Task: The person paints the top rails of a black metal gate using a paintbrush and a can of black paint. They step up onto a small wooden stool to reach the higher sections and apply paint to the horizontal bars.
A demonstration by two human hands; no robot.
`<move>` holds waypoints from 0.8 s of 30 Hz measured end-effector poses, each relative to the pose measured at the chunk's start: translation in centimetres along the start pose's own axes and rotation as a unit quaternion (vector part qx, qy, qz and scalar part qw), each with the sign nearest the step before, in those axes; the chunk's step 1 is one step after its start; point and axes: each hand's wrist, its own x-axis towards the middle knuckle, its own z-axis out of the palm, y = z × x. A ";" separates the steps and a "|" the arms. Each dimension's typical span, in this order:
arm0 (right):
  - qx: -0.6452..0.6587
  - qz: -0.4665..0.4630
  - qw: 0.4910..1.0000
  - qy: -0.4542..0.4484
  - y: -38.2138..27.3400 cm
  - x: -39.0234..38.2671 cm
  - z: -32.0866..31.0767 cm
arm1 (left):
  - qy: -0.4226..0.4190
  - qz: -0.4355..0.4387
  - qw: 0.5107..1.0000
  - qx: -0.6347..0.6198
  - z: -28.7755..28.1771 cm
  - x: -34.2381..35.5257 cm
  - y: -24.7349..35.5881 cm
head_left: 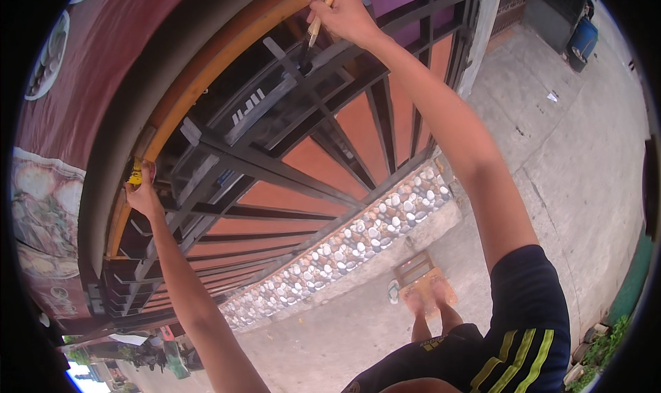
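Note:
My right hand [350, 19] is raised at the top, fingers closed round a paintbrush [314, 33] with an orange-tipped handle. Its dark bristles point down at a bar of the dark metal window grille [275, 160]; whether they touch it I cannot tell. Over at the left, my left hand [144, 199] is lifted to the grille's upper edge and grips a small yellow container [140, 172]. The container's inside is hidden from here. Some grille bars look grey and others darker.
An orange-brown wooden beam [180, 117] runs above the grille, beside a maroon printed banner [103, 55]. Below lies a pebble-covered ledge [344, 255]. My bare feet stand on a small wooden stool [441, 293], slippers [393, 292] beside it. A blue bin [584, 38] is far right.

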 end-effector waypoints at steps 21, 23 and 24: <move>-0.061 -0.056 0.996 0.036 0.3 -1.5 -2.4 | -0.012 0.002 1.000 0.027 -0.2 1.1 -0.8; -0.124 -0.021 0.992 0.031 -1.3 -1.7 -3.6 | -0.007 -0.009 1.000 0.020 -0.1 0.6 -0.6; -0.125 -0.045 0.990 0.047 -1.4 -1.5 -3.8 | -0.005 -0.015 1.000 0.012 0.1 0.3 -0.3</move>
